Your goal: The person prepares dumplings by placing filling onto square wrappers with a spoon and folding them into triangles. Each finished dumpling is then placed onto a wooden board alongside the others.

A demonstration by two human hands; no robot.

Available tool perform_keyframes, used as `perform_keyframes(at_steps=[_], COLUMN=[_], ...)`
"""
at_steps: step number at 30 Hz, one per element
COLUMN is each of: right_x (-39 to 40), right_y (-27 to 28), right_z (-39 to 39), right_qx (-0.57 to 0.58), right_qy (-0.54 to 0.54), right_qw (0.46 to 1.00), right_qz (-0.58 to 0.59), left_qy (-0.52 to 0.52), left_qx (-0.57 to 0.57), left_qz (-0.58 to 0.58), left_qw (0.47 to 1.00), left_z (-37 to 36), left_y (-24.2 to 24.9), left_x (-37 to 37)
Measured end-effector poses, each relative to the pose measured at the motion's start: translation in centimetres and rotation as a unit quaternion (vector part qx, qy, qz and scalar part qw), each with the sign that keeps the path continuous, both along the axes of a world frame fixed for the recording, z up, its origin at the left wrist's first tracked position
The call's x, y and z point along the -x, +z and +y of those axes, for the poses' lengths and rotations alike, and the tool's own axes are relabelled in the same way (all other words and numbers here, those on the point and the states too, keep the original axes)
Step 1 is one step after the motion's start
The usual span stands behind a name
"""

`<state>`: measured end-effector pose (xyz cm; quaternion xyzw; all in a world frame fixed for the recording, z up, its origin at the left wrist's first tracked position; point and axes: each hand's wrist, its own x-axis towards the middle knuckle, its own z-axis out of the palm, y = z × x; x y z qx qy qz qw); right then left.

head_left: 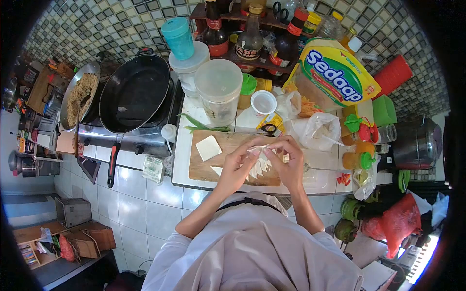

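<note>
Over a wooden cutting board [198, 169], my left hand [237, 162] and my right hand [289, 162] meet, fingertips pinched together on a thin white wrapper piece [261, 151]. Pale triangular wrapper pieces [259, 169] lie on the board just below my fingers. A stack of square white wrappers [208, 148] sits on the board's left part, beside my left hand. One small white corner piece [217, 170] lies next to my left wrist. Exactly how the fingers fold the held piece is partly hidden.
Left of the board, a black frying pan [136, 92] and a pan of brown food [82, 94] stand on the stove. Behind it are green leaves [204, 125], a lidded plastic container [218, 92] and bottles. Plastic bags [320, 131] and jars [350, 160] stand to the right.
</note>
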<state>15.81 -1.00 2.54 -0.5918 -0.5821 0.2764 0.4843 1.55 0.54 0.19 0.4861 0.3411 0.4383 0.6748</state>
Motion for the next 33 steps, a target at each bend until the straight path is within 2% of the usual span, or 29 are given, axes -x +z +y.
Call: perform_keyframes(at_steps=[2, 7, 11, 12, 13, 17, 22, 24, 28, 31, 33], right_x=[-0.1, 0.1, 0.4, 0.5, 0.5, 0.5, 0.4, 0.5, 0.6, 0.8, 0.9], right_y=[-0.5, -1.4, -1.8, -1.8, -1.6, -1.7, -1.2, -1.0, -1.1, -0.7, -0.5], right_z=[-0.1, -0.5, -0.7, -0.7, -0.7, -0.8, -0.8, -0.8, -0.8, -0.9, -0.9], right_qx=[0.015, 0.055, 0.065, 0.067, 0.067, 0.055, 0.051, 0.053, 0.048, 0.061, 0.072], right_qy=[-0.001, 0.002, 0.014, 0.020, 0.019, 0.023, 0.007, 0.005, 0.008, 0.021, 0.026], right_qw=[0.999, 0.988, 0.972, 0.964, 0.964, 0.970, 0.977, 0.965, 0.963, 0.949, 0.934], right_qz=[0.038, 0.141, 0.225, 0.257, 0.257, 0.238, 0.207, 0.255, 0.265, 0.308, 0.350], left_qy=[0.024, 0.067, 0.059, 0.073, 0.087, 0.060, 0.033, 0.019, -0.006, -0.021, -0.034], left_qx=[0.009, 0.052, 0.044, 0.080, 0.115, 0.112, 0.144, 0.122, 0.099, 0.138, 0.152], left_qz=[0.031, -0.020, -0.030, -0.083, -0.135, -0.108, -0.146, -0.117, -0.054, -0.122, -0.124], left_qw=[0.999, 0.996, 0.997, 0.991, 0.980, 0.986, 0.978, 0.985, 0.994, 0.983, 0.980], left_z=[0.1, 0.2, 0.2, 0.1, 0.1, 0.3, 0.2, 0.0, -0.4, -0.7, -0.9], left_y=[0.0, -0.6, -1.3, -0.3, 0.3, -0.1, -0.4, -0.3, -0.8, -0.5, 0.0], left_x=[0.0, -0.3, -0.1, -0.4, -0.5, 0.1, 0.0, -0.5, -0.5, -0.7, -0.6])
